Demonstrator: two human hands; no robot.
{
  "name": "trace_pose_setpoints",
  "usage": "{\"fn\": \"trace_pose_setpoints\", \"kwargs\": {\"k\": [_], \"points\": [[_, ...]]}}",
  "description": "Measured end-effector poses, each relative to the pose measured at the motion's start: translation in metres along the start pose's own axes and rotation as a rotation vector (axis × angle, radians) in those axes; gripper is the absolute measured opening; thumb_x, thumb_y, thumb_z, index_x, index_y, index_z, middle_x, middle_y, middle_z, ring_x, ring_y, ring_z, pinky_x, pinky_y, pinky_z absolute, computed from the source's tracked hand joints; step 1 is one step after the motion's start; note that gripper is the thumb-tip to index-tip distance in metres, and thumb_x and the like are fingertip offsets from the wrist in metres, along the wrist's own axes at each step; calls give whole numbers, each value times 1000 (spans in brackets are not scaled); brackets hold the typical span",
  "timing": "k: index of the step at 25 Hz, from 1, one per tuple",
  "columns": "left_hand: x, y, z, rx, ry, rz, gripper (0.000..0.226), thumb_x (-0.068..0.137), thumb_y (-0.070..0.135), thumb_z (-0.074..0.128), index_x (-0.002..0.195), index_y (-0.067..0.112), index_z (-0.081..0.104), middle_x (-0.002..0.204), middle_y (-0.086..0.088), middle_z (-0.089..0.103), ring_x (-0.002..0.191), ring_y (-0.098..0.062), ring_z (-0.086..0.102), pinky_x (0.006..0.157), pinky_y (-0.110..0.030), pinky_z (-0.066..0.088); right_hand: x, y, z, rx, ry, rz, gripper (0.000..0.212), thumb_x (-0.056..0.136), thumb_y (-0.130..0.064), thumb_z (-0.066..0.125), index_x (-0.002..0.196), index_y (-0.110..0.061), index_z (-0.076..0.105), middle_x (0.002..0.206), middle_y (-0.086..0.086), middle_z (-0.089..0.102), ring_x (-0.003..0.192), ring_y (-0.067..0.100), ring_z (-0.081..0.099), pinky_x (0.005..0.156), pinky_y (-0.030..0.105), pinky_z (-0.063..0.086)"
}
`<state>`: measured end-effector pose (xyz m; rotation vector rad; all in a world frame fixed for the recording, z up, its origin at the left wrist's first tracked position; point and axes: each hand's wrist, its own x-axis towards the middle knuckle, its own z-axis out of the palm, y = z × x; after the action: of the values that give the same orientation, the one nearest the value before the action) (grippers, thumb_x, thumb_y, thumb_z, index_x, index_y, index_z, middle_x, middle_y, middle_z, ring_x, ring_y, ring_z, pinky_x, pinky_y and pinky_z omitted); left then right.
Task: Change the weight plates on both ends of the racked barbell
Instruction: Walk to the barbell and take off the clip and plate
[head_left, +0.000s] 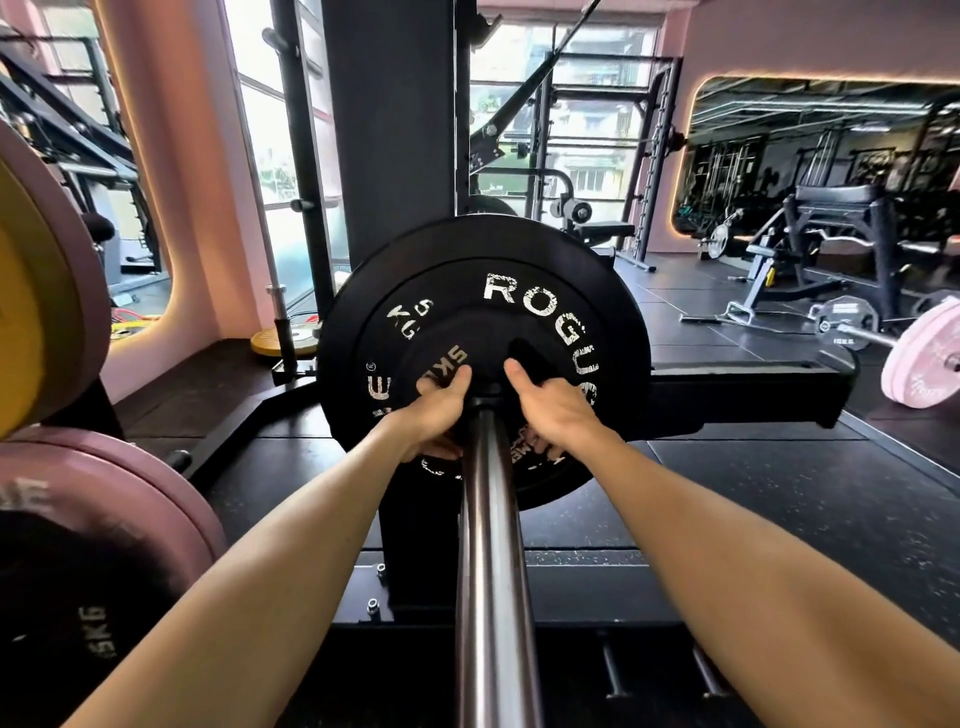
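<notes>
I look along the steel barbell sleeve (491, 545) toward its plates. A small black 5 kg plate (441, 348) sits on the sleeve, flat against a larger black Rogue plate (550, 306) behind it. My left hand (436, 410) grips the small plate's lower left rim, thumb on its face. My right hand (550, 410) holds its lower right rim the same way. My fingers curl behind the rim and are hidden. The rack upright (395, 130) rises behind the plates.
Pink and yellow plates (47, 291) are stored on pegs at my left, with a black plate (88, 597) below. A yellow plate (283, 340) lies on the floor by the window. At right stand a bench machine (831, 223) and a floor barbell with a pink plate (922, 358).
</notes>
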<state>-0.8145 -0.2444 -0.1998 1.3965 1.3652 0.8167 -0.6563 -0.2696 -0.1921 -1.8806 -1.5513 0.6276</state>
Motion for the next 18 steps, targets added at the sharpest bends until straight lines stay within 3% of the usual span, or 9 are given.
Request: {"fn": "trace_pose_setpoints", "kwargs": {"k": [2,6,10,14,16,18], "points": [[0,2,6,-37,-46,-18,74,100,61,33,151,13,8,130,1,46,92,-15,64,59,-31,55,4,-10,3,-47,1,29,81,84,-83,23,89,-12,61,86,11,69,70,26,70,69,41,62],[11,-4,10,-98,-20,9,61,100,57,40,133,7,29,105,6,44,92,-17,65,71,-39,59,17,-14,20,-60,-13,92,94,75,-90,32,111,-10,65,106,13,67,87,32,69,78,44,60],[13,-5,11,-109,24,25,50,101,52,44,122,12,24,97,-1,53,84,-17,63,66,-37,56,26,-10,26,-57,52,68,80,89,-74,35,118,-5,64,118,16,65,101,37,66,88,47,56],[15,-5,11,-92,40,16,43,99,54,46,112,16,31,111,-3,48,91,-20,63,66,-39,57,29,-10,23,-121,37,-9,68,97,-60,33,110,-1,65,111,20,67,96,38,67,90,44,55],[17,-7,9,-162,-10,-19,66,88,66,56,122,16,30,115,-3,52,93,-21,67,64,-37,58,30,-9,20,-145,13,-34,62,99,-55,33,100,-2,65,106,20,68,93,37,68,89,42,55],[20,-10,8,-173,-69,-29,104,60,84,68,132,17,35,120,-4,61,92,-18,72,62,-34,59,29,-7,18,-165,5,-66,54,100,-51,32,84,-7,59,102,21,68,92,38,68,88,42,56]]}}
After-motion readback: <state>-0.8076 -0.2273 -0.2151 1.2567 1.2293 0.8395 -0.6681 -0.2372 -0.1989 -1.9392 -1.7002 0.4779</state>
